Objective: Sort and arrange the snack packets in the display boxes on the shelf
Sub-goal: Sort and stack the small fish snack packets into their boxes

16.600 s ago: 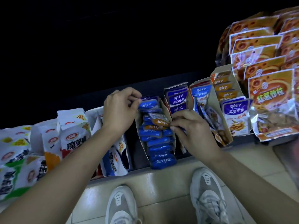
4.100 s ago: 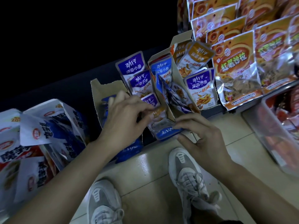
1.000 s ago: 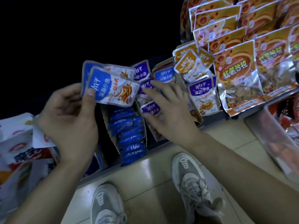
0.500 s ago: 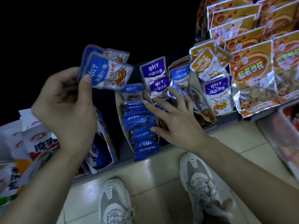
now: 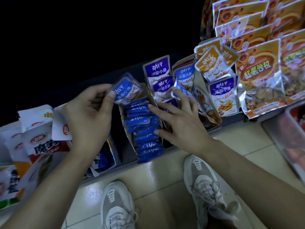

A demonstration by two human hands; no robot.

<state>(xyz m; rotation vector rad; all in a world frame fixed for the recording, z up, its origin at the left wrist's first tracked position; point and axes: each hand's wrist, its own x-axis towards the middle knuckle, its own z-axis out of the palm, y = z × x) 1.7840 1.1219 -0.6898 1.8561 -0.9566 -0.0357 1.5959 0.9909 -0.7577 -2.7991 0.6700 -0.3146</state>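
My left hand [image 5: 90,113] pinches blue snack packets [image 5: 127,90] just above the back end of a cardboard display box [image 5: 127,138]. That box holds several blue packets [image 5: 143,129] standing in a row. My right hand [image 5: 179,121] lies spread over the boxes, its fingers straight: one fingertip touches the blue row, another a light-blue packet [image 5: 184,75] in the box to the right. Purple packets [image 5: 157,68] stand in the box between them. Orange packets [image 5: 211,61] and another purple packet [image 5: 222,95] stand further right.
Large orange bags [image 5: 257,71] hang or lean at the right. White and red snack bags [image 5: 38,139] crowd the shelf's left end. A clear bin [image 5: 290,136] sits low at the far right. My two shoes [image 5: 118,205] stand on the tiled floor below the shelf edge.
My left hand has brought the blue packets down and to the right, to the back of the blue box. My right hand stays spread over the boxes, fingers shifted slightly.
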